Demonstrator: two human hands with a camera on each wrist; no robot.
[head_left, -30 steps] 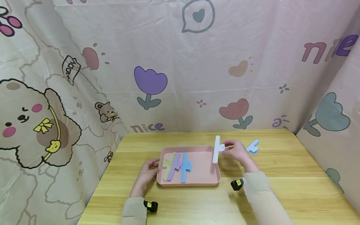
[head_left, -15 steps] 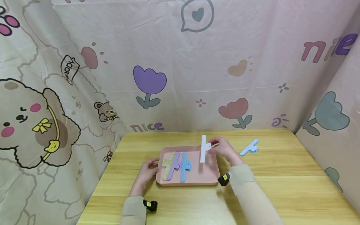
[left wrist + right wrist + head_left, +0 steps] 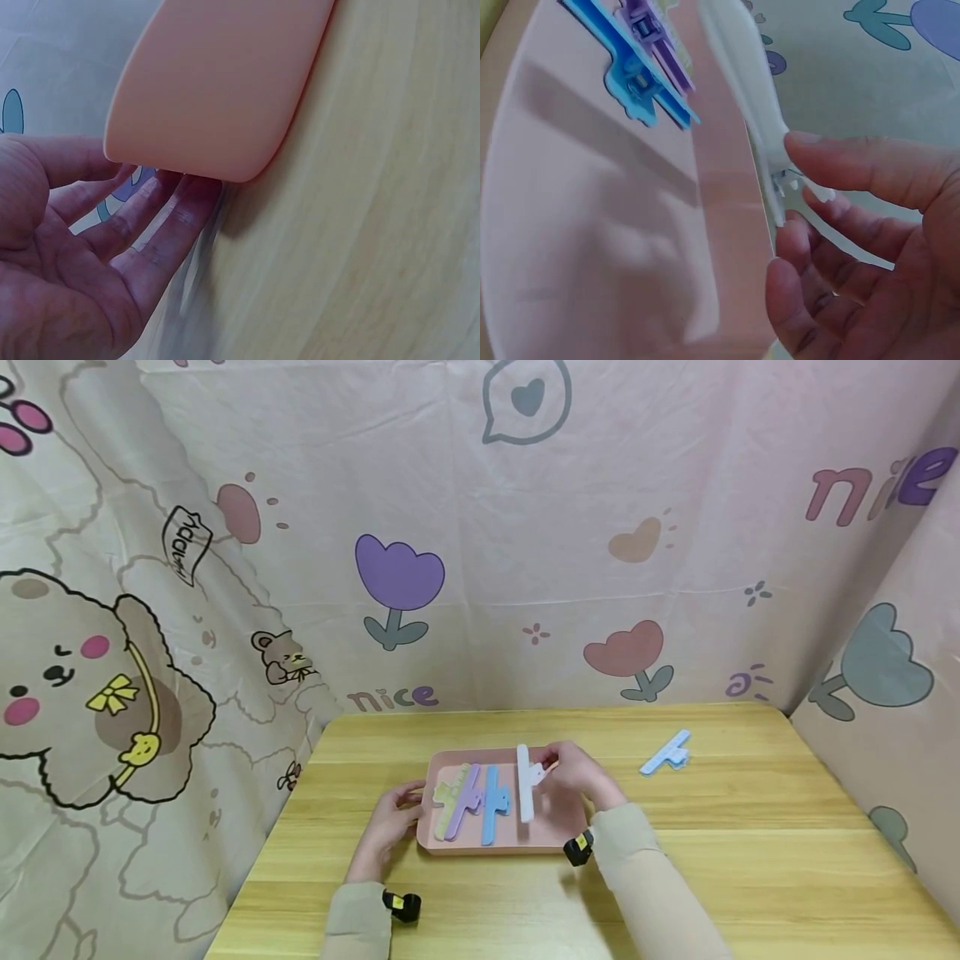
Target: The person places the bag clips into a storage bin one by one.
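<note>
In the head view, a white clip (image 3: 525,783) with a long bar hangs over the right part of the pink tray (image 3: 502,850). My right hand (image 3: 573,768) pinches it by its handle; the right wrist view shows the thumb and fingers at the spring end. Inside the tray lie a yellow-green clip (image 3: 447,802), a purple clip (image 3: 463,803) and a blue clip (image 3: 491,806), side by side at the left and middle. My left hand (image 3: 397,818) touches the tray's left end, its fingers fairly straight against the wall in the left wrist view.
A light blue clip (image 3: 667,753) lies on the wooden table (image 3: 750,860), right of the tray. Behind the table hangs a patterned curtain (image 3: 480,568), with more curtain along both sides.
My right hand has carried the white clip leftward from the tray's right edge to above its interior, then lowered it. The left hand stays at the tray's left end.
</note>
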